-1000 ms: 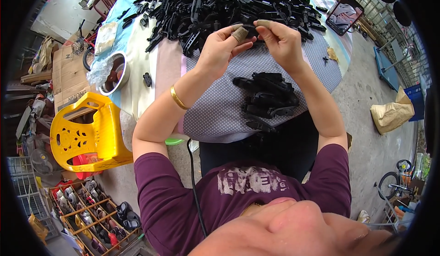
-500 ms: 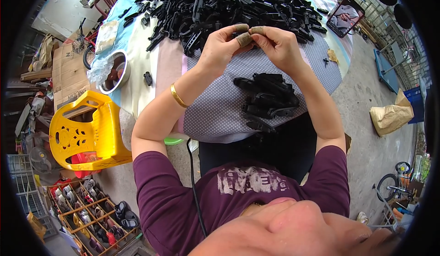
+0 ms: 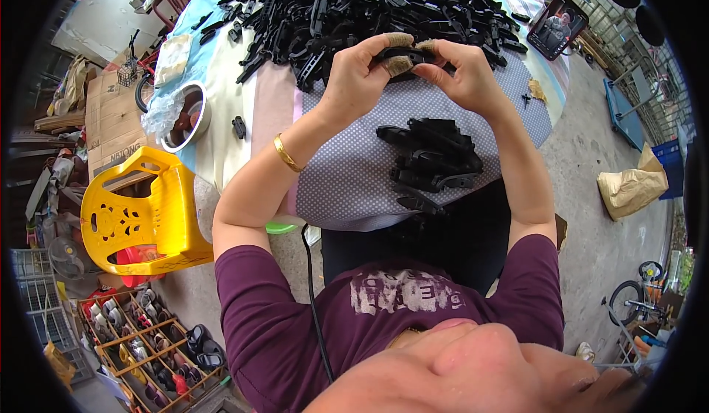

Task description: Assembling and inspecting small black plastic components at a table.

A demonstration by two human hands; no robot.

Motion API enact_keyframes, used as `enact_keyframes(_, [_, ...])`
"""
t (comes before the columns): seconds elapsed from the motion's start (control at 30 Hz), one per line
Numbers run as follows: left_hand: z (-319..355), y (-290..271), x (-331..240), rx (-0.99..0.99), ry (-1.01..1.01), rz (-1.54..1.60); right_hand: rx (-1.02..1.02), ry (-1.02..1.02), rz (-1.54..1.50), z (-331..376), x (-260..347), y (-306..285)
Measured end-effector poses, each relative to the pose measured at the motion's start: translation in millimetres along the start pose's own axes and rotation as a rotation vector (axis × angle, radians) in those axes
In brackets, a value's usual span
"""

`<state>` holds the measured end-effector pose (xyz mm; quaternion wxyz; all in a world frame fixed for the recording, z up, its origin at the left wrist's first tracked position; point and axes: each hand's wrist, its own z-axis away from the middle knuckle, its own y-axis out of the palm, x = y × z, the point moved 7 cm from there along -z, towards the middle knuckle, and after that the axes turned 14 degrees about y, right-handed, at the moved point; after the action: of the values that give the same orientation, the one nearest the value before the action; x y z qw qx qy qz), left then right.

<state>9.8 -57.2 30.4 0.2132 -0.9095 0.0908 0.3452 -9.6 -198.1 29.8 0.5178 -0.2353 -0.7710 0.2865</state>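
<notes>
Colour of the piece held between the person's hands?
The held piece is black, showing best in the head view.

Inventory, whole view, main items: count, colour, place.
Table: 1, multicoloured cloth, centre
Piled parts: countless, black, far tabletop
Grouped parts: several, black, near tabletop
Held part: 1, black, upper centre
Phone: 1, black, table's right
Bowl: 1, whitish, table's left
Plastic armchair: 1, yellow, left
Shoe rack: 1, brown, lower left
Sack: 1, beige, right
Shirt: 1, purple, lower centre
Left hand: 1, tan finger covers, on held part
Right hand: 1, tan finger cover, likewise
</notes>
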Motion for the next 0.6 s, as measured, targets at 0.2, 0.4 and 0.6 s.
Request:
enact_keyframes(0.2, [14.5, 33.0, 11.7, 0.268, -0.286, 0.395, -0.120, 0.197, -0.400, -10.6, -55.0, -39.4])
enact_keyframes(0.4, [12.8, 44.6, 4.0, 0.466, 0.065, -0.126, -0.213, 0.147, 0.251, -7.7, -92.3, -50.8])
enact_keyframes(0.6, [4.2, 49.2, 11.7, 0.459, 0.376, -0.910, -0.216, 0.323, 0.613, -9.3, -86.7, -35.1])
